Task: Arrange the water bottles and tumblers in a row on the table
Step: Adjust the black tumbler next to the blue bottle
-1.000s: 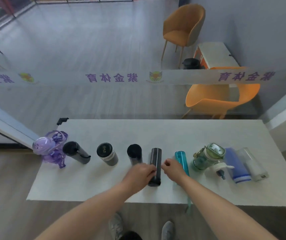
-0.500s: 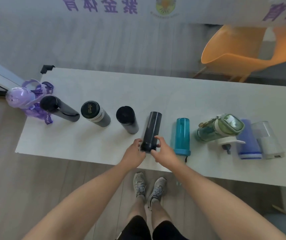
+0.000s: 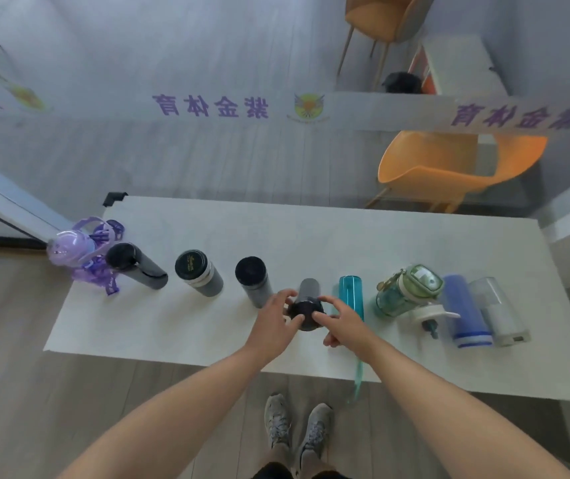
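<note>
A slim black tumbler (image 3: 307,299) stands on the white table (image 3: 311,236) near its front edge. My left hand (image 3: 273,323) and my right hand (image 3: 342,321) grip its dark cap from either side. To its left stand three dark flasks: a black-capped grey one (image 3: 254,280), a grey one with a printed lid (image 3: 198,276) and a tall black one (image 3: 136,266). A purple bottle (image 3: 76,248) with straps sits at the far left. To the right are a teal bottle (image 3: 352,295), a green jug (image 3: 406,290), a blue bottle (image 3: 465,312) and a clear-and-white bottle (image 3: 497,311).
A glass partition with a printed band (image 3: 207,107) runs behind the table. Orange chairs (image 3: 449,164) stand beyond it. A teal strap (image 3: 358,378) hangs over the table's front edge. My feet (image 3: 297,430) are on the wooden floor just below the table.
The black tumbler lay on its side under my hands; now it stands tilted upright, and both hands have shifted from its body to its cap.
</note>
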